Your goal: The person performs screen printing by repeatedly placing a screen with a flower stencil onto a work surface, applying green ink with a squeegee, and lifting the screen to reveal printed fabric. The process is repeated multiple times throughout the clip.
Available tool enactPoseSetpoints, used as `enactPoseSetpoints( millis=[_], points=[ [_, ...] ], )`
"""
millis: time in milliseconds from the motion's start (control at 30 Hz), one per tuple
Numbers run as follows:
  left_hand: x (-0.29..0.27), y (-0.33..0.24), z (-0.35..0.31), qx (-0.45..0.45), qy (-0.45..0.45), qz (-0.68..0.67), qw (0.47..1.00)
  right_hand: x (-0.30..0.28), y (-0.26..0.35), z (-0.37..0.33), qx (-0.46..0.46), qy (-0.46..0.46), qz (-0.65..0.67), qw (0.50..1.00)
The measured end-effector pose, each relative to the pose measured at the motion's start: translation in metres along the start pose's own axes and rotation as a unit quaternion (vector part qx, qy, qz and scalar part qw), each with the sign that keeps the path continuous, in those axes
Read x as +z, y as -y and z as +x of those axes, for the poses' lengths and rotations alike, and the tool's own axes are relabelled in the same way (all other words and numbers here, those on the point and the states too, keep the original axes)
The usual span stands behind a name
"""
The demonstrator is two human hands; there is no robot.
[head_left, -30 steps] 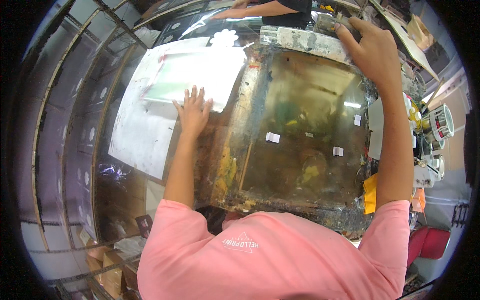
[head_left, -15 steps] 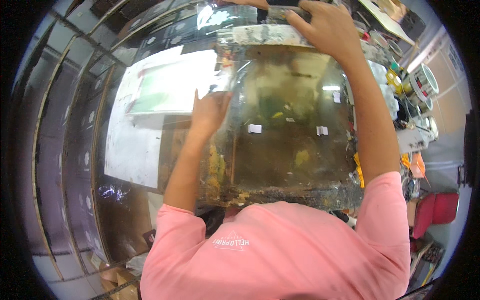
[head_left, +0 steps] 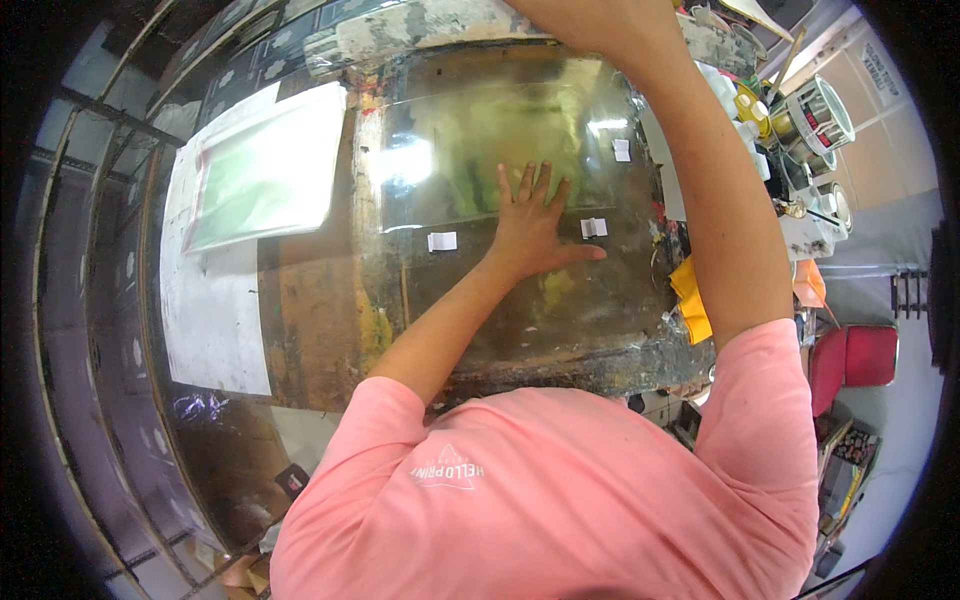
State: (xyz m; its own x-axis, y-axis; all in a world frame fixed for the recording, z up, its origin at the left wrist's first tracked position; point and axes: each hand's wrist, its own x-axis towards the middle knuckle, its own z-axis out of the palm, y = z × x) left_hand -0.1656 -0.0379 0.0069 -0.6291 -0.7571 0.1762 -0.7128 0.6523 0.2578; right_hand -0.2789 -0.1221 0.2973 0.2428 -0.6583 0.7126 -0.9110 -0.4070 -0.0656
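My left hand point(head_left: 530, 222) lies palm down with its fingers spread. Its fingertips rest on a clear plastic sheet point(head_left: 455, 185) on the dark work board point(head_left: 480, 310). Small white paper tabs sit round the sheet: one tab point(head_left: 442, 242) by its near left corner, another point(head_left: 594, 228) beside my thumb, a third point(head_left: 621, 150) at its right side. My right hand point(head_left: 590, 18) reaches to the far edge, near a paint-stained pale bar point(head_left: 420, 28). Its fingers are cut off by the picture's upper rim, so its grip is hidden.
Left of the board lies a stack of glossy sheets with a greenish tint point(head_left: 265, 175), over large white paper point(head_left: 215, 320). A metal rack point(head_left: 95, 330) runs along the left. Cans point(head_left: 815, 115), a yellow cloth point(head_left: 690, 300) and a red chair point(head_left: 855, 368) are at the right.
My left hand has moved right, from the stack's edge to the board, and its fingers have spread. A clear sheet now lies under it. My right hand has gone partly out of view.
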Motion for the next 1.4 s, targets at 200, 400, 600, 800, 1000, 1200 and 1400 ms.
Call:
enactPoseSetpoints(
  millis=[200,400,600,800,1000,1200,1400],
  points=[
    [0.001,-0.019,-0.003,0.031,-0.019,0.021,0.999,0.000,-0.002,0.007,-0.003,-0.007,-0.001,1.000],
    [0.001,-0.019,-0.005,0.035,-0.028,0.027,0.999,0.003,-0.003,0.006,0.005,0.002,0.000,1.000],
    [-0.002,-0.019,-0.010,0.049,-0.058,-0.026,0.997,0.000,0.002,0.003,0.006,0.009,-0.010,1.000],
    [-0.088,0.032,-0.018,-0.206,-0.248,-0.365,0.874,0.005,0.007,-0.014,0.005,-0.011,-0.034,0.999],
    [-0.173,0.085,-0.063,-0.254,-0.238,-0.438,0.829,0.024,0.021,-0.103,-0.033,0.094,-0.085,0.991],
    [-0.092,0.076,-0.115,-0.278,-0.160,-0.209,0.924,0.038,0.020,-0.180,0.038,0.352,0.120,0.927],
    [-0.051,0.087,-0.129,-0.289,-0.139,-0.040,0.946,0.066,0.037,-0.240,0.058,0.326,0.112,0.937]
  ],
)
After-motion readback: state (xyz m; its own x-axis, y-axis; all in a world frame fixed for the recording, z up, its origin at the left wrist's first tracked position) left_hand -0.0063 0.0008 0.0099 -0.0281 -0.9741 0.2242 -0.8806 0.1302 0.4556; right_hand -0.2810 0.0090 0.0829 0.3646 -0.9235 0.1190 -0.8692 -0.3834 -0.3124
